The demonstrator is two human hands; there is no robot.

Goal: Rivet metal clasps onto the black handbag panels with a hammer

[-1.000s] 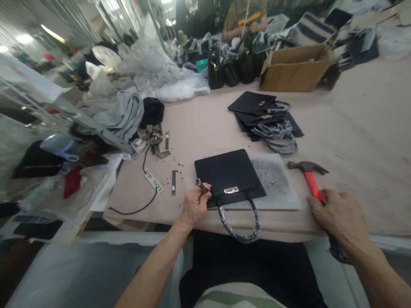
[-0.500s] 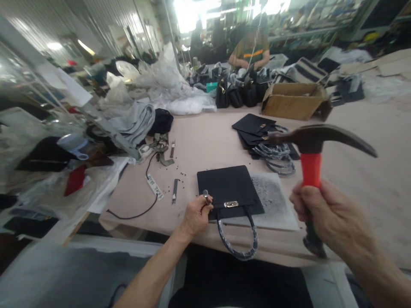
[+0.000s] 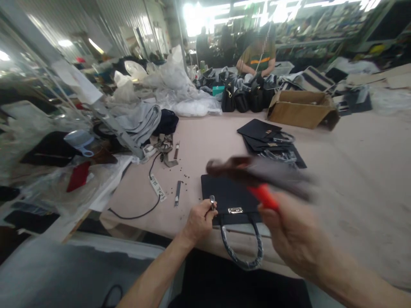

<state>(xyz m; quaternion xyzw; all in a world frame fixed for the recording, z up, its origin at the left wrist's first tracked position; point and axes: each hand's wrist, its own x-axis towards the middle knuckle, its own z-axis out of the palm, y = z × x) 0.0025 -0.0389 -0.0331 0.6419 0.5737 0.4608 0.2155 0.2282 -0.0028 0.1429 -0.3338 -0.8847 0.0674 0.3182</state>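
My left hand [image 3: 199,220] pinches a short metal punch [image 3: 212,201] upright at the left edge of a black bag panel [image 3: 221,188]. On the panel is a metal clasp [image 3: 236,210], and a plastic-wrapped handle [image 3: 228,246] loops off it over the table's front edge. My right hand [image 3: 292,226] is closed around a claw hammer [image 3: 263,196] with a red neck. The hammer is smeared by motion, its head above the panel and to the upper right of the punch. Part of the panel's right side is hidden behind the hammer and my right hand.
Stacked black panels [image 3: 257,130] with wrapped handles lie farther back, before a cardboard box [image 3: 298,109]. Left of my hands are a flat metal strip [image 3: 177,193], small dark bits and a black cord [image 3: 141,217]. Across the table a person [image 3: 258,55] stands behind black bags [image 3: 228,98].
The hammer has swung left and down with my right hand, from the right side to above the panel. My left hand still holds the punch at the panel's edge. The view has shifted slightly.
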